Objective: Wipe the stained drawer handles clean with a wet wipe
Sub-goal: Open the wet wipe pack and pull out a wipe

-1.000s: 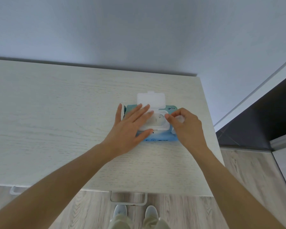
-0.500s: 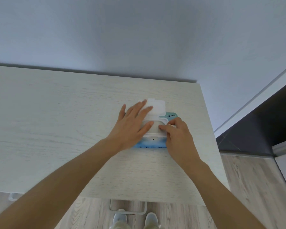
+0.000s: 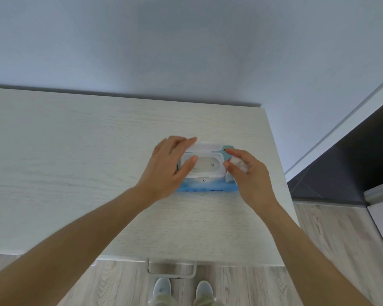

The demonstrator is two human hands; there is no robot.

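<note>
While left hand (image 3: 166,166) presses wipes pack (image 3: 205,184), fingers straight, right hand (image 3: 248,173) fingers pinch wet wipe (image 3: 238,166)

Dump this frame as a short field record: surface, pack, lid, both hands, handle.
surface: pale wood-grain dresser top
pack: blue soft wet-wipe pack, lying flat near the right edge
lid: white plastic flip lid, open, hinged back
left hand: left hand rests on the pack, fingers on the lid
right hand: right hand pinches a crumpled white wet wipe
handle: metal drawer handle at the front edge, untouched
</note>
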